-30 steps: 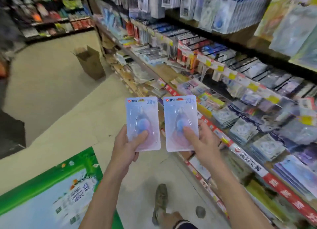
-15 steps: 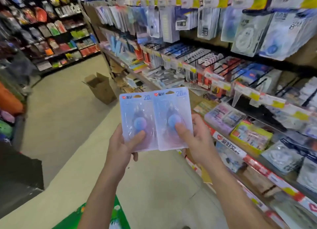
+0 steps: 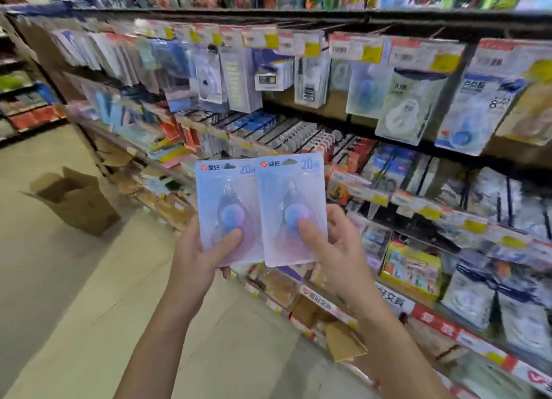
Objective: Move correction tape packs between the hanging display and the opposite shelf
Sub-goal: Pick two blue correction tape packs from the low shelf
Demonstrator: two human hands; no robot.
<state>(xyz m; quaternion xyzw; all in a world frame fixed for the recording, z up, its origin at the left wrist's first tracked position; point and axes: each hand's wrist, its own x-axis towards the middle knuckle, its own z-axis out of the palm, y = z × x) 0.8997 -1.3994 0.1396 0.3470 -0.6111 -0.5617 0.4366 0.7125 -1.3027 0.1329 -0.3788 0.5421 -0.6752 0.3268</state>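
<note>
**Mia:** Now look, what changed?

**Ben:** From the head camera, the view has swung up. A second ago we saw the floor and low shelves. Now we face the hanging display [image 3: 388, 79] with its packs on hooks.

**Mia:** And the two packs?

**Ben:** They were apart before. Now they touch, and the right one laps over the left one's edge. The left hand [image 3: 197, 258] pinches the left pale blue plastic correction tape pack [image 3: 227, 198], thumb on the front and fingers behind. The right hand [image 3: 334, 249] pinches the right pale blue plastic correction tape pack [image 3: 291, 189] the same way.

**Mia:** So what does that mean?

**Ben:** I think the person is getting ready to hang them up. Both packs are in the air, in front of the shelves, not on a hook yet.

**Mia:** What else is around?

**Ben:** An open brown cardboard box [image 3: 74, 200] sits on the floor to the left, well apart. Yellow price tags [image 3: 445, 62] line the top rail.

**Mia:** Anything in the way?

**Ben:** The hooks look full of other packs. Finding the right one may be hard, and it is all a bit blurry.
</note>
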